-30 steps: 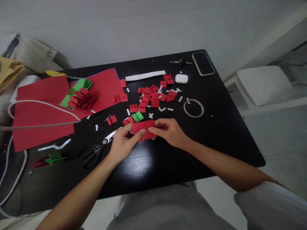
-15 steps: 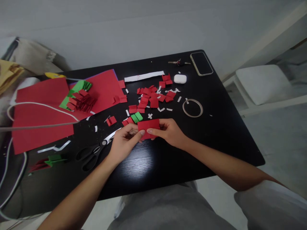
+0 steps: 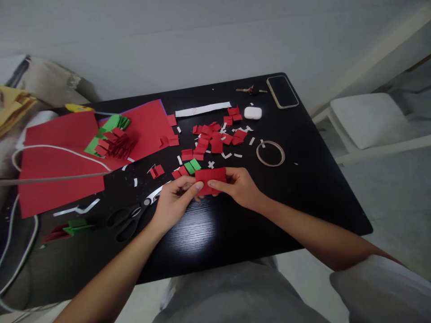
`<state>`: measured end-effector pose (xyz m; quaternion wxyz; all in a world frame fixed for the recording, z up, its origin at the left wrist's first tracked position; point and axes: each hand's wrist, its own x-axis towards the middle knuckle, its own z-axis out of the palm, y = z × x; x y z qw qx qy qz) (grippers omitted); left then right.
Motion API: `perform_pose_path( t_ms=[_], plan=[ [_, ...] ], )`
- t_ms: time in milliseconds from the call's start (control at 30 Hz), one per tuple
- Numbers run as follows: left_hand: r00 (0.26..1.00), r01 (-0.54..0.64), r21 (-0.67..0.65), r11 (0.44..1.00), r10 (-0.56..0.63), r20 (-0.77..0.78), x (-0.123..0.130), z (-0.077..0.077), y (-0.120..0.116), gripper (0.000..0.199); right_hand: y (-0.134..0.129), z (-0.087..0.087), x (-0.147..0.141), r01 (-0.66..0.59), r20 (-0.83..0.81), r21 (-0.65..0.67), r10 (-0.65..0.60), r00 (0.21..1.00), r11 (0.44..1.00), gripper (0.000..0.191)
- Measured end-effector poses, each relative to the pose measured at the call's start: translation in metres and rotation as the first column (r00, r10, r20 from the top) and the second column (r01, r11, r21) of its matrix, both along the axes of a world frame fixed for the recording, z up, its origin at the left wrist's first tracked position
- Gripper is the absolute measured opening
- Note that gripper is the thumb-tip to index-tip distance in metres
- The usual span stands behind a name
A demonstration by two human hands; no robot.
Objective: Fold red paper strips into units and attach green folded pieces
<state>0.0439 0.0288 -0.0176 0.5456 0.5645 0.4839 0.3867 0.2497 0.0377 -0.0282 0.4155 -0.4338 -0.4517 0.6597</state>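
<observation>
Between my two hands is a small piece of red paper (image 3: 211,176), held above the black table. My left hand (image 3: 177,197) pinches its left end, thumb on the near face. At the other end my right hand (image 3: 240,186) grips it, also with the thumb in front; the fingers behind the paper are mostly hidden. Just beyond lies a folded green paper piece (image 3: 192,166) beside small red ones. A pair of scissors (image 3: 134,213) with black handles rests left of my left hand, its blades partly behind that hand.
Folded red pieces (image 3: 208,137) and white scraps are scattered across the black table (image 3: 269,215). Large red sheets (image 3: 60,166) lie left under a white cable. Toward the right are a tape ring (image 3: 270,153), a white case (image 3: 252,113), keys (image 3: 252,90) and a phone (image 3: 282,92).
Both hands and the red paper stay almost where they were, with the right thumb slightly farther right on the paper. The whole view has shifted a little.
</observation>
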Motion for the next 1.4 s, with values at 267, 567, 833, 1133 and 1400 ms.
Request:
perform_pose_path(
  t_ms=[267,567,833,1133,1400],
  plan=[
    [0.997,-0.008,0.089,0.996,0.014,-0.071,-0.0002,0.0012,-0.0022,0.02,-0.0007,0.0016,-0.0008,0.0,0.005,-0.028,0.0,1.0,1.0,0.034],
    [0.985,0.013,0.225,0.974,0.027,-0.172,0.0011,-0.001,-0.002,0.021,-0.0031,-0.0036,-0.0027,-0.053,-0.041,-0.029,0.052,0.998,0.998,0.027],
    [0.975,-0.005,0.224,0.975,0.054,-0.213,-0.0035,-0.0005,-0.0011,0.028,0.0001,-0.001,-0.0006,-0.075,-0.05,-0.048,0.072,0.996,0.996,0.033],
    [0.976,-0.084,0.225,0.971,0.126,-0.178,-0.0039,0.0019,0.0045,0.034,0.0061,-0.0027,-0.0004,-0.068,-0.117,-0.084,0.057,0.992,0.994,0.042],
    [0.975,-0.101,0.239,0.966,0.144,-0.168,-0.0044,0.0012,0.0026,0.032,0.0035,-0.0078,-0.0015,0.122,0.0,0.026,-0.122,0.992,0.992,0.041]
  ],
)
